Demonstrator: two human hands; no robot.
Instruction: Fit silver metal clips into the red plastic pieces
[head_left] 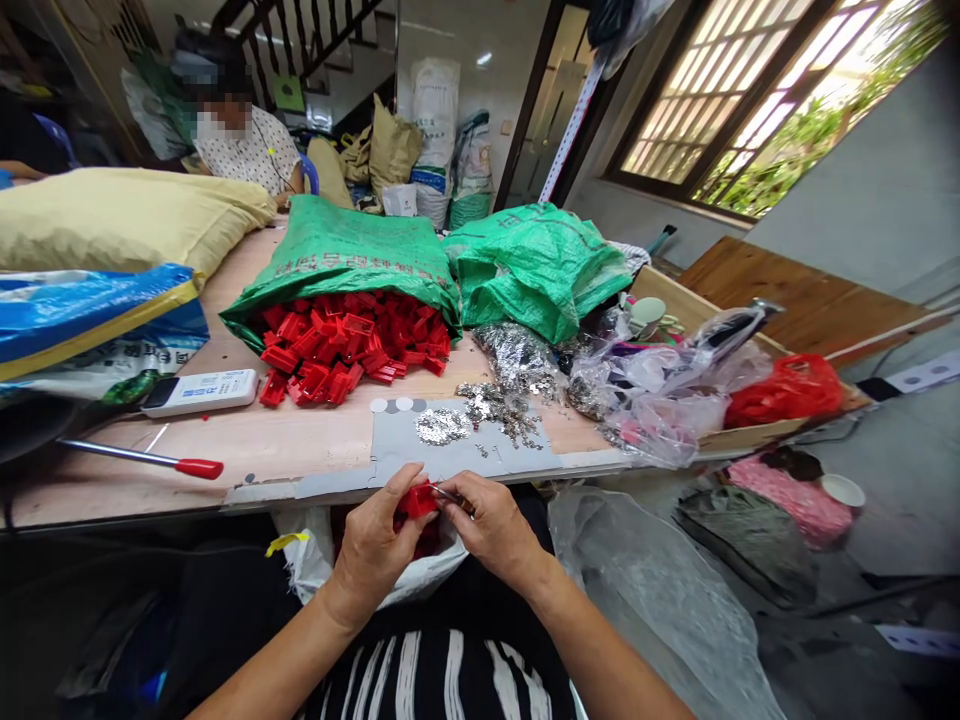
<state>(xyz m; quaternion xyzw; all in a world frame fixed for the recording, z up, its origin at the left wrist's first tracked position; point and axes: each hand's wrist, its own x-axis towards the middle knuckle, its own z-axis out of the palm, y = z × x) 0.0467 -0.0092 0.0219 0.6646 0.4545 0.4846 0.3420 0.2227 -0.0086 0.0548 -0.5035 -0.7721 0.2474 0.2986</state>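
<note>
Just in front of the table edge, my left hand (373, 540) pinches a small red plastic piece (420, 500) between thumb and fingers. My right hand (499, 528) is closed on a slim metal tool (450, 495), its tip at the red piece; its exact kind is too small to make out. Below the hands, a white sack (319, 550) holds more red pieces. On the grey sheet (390, 455) ahead lie a pile of small shiny metal parts (442, 427) and a looser heap of metal bits (502, 410).
Red plastic pieces (322, 350) spill from a green woven sack (360, 235). Another green sack (536, 265) stands beside it. A red-tipped lever (199, 468) and a white device (201, 392) are at left. Plastic bags (660, 390) fill a wooden tray at right. A person (247, 150) sits across the table.
</note>
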